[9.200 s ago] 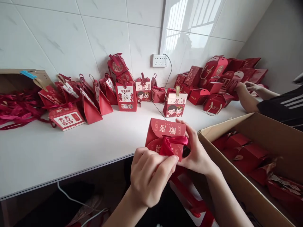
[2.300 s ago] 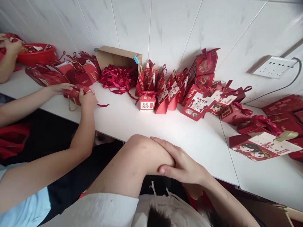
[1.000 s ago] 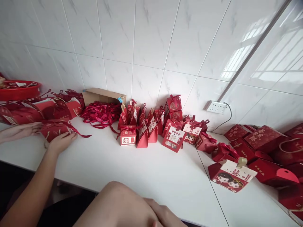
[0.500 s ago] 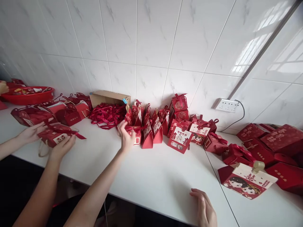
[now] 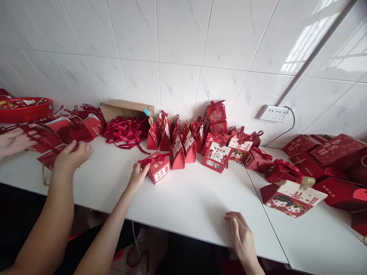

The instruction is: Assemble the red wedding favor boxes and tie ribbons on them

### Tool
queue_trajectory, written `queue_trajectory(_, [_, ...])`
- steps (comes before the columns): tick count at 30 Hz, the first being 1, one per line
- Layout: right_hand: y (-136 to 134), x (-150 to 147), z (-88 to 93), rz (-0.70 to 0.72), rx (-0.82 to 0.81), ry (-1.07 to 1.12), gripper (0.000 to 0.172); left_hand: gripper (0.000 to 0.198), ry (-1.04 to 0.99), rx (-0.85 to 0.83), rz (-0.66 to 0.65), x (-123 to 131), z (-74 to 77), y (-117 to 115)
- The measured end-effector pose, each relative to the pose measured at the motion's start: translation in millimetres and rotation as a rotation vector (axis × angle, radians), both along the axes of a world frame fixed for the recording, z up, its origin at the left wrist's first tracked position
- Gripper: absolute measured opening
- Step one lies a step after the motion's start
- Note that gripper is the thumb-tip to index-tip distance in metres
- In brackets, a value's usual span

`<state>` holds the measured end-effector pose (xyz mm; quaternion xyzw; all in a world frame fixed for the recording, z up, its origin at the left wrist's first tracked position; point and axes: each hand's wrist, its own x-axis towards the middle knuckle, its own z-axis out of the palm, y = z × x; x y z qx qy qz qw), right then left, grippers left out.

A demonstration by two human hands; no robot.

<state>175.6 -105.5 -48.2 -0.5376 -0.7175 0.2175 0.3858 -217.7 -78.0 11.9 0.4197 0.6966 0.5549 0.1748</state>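
My left hand (image 5: pixel 138 176) has its fingers closed at the left side of a small red gift box (image 5: pixel 158 168) with a dark red ribbon bow on top. The box stands on the white table, in front of a cluster of upright triangular red gift boxes (image 5: pixel 177 152). My right hand (image 5: pixel 241 233) rests at the table's front edge, fingers loosely bent and a little apart, with nothing seen in it. Nearest to it is a flat-fronted red box (image 5: pixel 217 157) printed with a couple, standing farther back.
At left, a co-worker's hands (image 5: pixel 71 154) work over a red box. A ribbon pile (image 5: pixel 126 131) lies by a cardboard box (image 5: pixel 127 105). Behind stands a red basin (image 5: pixel 25 110). More boxes (image 5: pixel 306 160) crowd the right, beneath a wall socket (image 5: pixel 273 113).
My left hand has drawn back to the left and now grips the side of the bowed box. My right hand keeps its place. The co-worker's hands have moved apart, and the view has shifted slightly.
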Motion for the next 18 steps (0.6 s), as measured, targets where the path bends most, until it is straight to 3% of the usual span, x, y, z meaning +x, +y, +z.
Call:
queue_trajectory(4, [-1, -2, 8.5, 0.009, -0.032, 0.001, 0.052, 0.035, 0.043, -0.054, 0.140, 35, -22.7, -30])
queue_trajectory(6, [-1, -4, 12.3, 0.012, -0.045, 0.023, 0.053, 0.039, 0.064, -0.062, 0.151, 71, -35.2, -45])
queue_trajectory(9, [0, -3, 15.8, -0.027, -0.076, 0.090, 0.055, 0.042, 0.097, -0.064, 0.064, 131, -49.8, -70])
queue_trajectory(11, [2, -1, 17.4, -0.100, -0.077, 0.154, 0.056, 0.045, 0.153, -0.030, -0.068, 166, -53.2, -87])
queue_trajectory(15, [8, 5, 26.3, -0.202, -0.012, 0.291, 0.055, 0.013, 0.411, 0.122, -0.637, 204, -42.3, -108])
queue_trajectory(18, [15, 12, 40.5, -0.176, 0.045, 0.295, 0.051, 0.018, 0.331, 0.243, -0.757, 207, -25.9, -101])
